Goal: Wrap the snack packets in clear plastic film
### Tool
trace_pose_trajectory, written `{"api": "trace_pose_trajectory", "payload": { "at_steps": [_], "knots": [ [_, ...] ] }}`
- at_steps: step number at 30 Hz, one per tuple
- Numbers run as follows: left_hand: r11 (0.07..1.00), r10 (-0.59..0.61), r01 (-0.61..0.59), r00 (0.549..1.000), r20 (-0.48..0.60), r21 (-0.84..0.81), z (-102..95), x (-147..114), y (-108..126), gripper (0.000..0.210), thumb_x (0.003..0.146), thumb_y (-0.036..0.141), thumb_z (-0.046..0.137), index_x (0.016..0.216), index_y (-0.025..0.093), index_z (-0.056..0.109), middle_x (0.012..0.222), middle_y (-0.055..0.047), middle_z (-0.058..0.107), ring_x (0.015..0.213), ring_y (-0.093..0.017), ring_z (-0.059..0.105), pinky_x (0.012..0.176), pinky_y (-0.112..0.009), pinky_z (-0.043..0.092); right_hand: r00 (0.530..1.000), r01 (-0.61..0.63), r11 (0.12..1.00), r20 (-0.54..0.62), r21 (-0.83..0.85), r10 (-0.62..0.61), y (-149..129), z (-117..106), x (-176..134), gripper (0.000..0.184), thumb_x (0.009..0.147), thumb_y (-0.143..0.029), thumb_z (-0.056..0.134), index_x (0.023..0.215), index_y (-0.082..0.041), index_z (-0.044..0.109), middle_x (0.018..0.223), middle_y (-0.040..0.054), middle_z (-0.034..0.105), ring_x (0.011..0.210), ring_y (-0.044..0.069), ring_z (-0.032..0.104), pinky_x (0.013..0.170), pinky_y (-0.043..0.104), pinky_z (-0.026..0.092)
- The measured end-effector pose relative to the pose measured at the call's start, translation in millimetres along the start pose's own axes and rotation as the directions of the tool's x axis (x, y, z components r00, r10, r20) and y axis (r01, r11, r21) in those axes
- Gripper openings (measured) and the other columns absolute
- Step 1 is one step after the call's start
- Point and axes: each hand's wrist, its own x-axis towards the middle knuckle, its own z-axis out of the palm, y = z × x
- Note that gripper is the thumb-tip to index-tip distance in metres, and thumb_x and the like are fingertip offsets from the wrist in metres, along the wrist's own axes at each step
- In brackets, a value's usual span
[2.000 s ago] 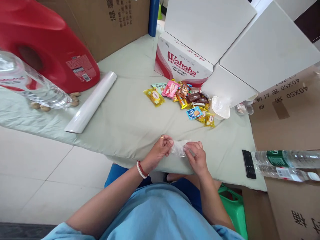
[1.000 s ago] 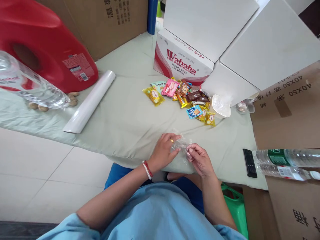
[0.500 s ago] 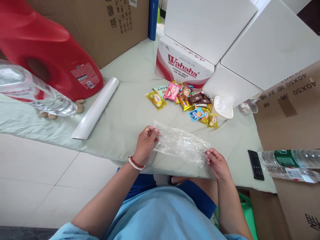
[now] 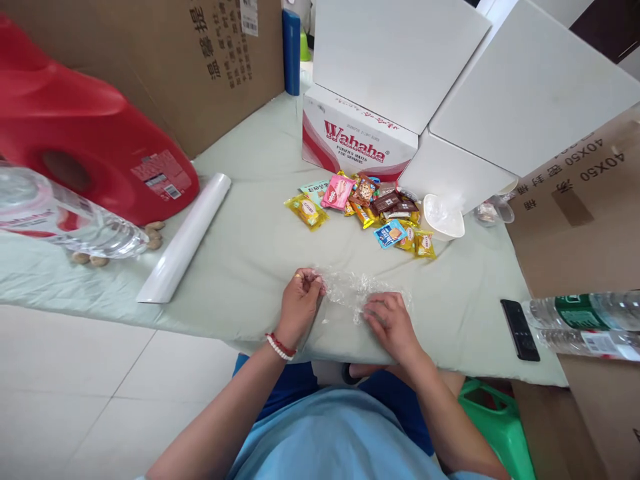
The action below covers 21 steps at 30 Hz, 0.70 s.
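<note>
A crumpled clear plastic bag (image 4: 345, 288) is spread just above or on the cloth near the table's front edge. My left hand (image 4: 301, 300) pinches its left end between thumb and fingers. Over its right part is my right hand (image 4: 393, 325), fingers bent and tips together on the plastic, which also shows beyond the knuckles. Farther back lies a pile of wrapped snacks (image 4: 385, 202), with a yellow packet (image 4: 306, 211) at its left and a blue packet (image 4: 390, 233) in front.
A white plastic-film roll (image 4: 185, 240), a red jug (image 4: 100, 140) and a water bottle (image 4: 70, 210) lie on the left. A white bowl (image 4: 443, 223) and a Wahaha box (image 4: 357, 133) stand behind. A black phone (image 4: 520, 330) and bottles (image 4: 580, 312) are at right.
My right hand has moved left along the plastic bag, closer to my left hand. The bag, stretched out before, is now bunched between them. The view has shifted slightly.
</note>
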Motion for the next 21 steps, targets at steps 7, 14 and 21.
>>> {"api": "trace_pose_trajectory", "payload": {
  "at_steps": [7, 14, 21],
  "knots": [
    [0.578, 0.697, -0.593, 0.716, 0.039, 0.560, -6.4, -40.9, 22.7, 0.046, 0.092, 0.027, 0.076, 0.133, 0.022, 0.056, 0.133, -0.013, 0.061, 0.130, -0.029, 0.058, 0.106, -0.047, 0.053, 0.993, -0.116, 0.983, 0.046, 0.144, 0.111, 6.0, 1.1, 10.0, 0.016, 0.104, -0.028, 0.059, 0.097, -0.024, 0.073, 0.092, 0.0053, 0.075, 0.092, 0.023, 0.064, 0.092, 0.041, 0.050],
    [0.194, 0.494, -0.759, 0.623, 0.606, 0.622, -21.3, -49.2, 7.0, 0.022, 0.105, 0.017, 0.051, 0.118, 0.018, 0.068, 0.120, -0.011, 0.075, 0.110, -0.027, 0.070, 0.092, -0.044, 0.052, 0.896, -0.437, 0.735, 0.318, 0.518, 0.309, 4.1, -25.5, 16.0, 0.030, 0.097, -0.050, 0.068, 0.096, -0.021, 0.072, 0.087, 0.0015, 0.070, 0.078, 0.016, 0.062, 0.075, 0.029, 0.049],
    [0.150, 0.473, -0.728, 0.647, 0.598, 0.669, -50.0, -48.5, -0.9, 0.027, 0.109, 0.027, 0.047, 0.118, 0.017, 0.070, 0.131, -0.014, 0.071, 0.114, -0.030, 0.067, 0.091, -0.046, 0.057, 0.789, -0.603, 0.634, 0.479, 0.484, 0.385, 73.9, -80.4, 76.1, 0.044, 0.078, -0.057, 0.082, 0.092, -0.018, 0.069, 0.074, -0.0022, 0.063, 0.062, 0.011, 0.052, 0.061, 0.026, 0.043]
  ]
}}
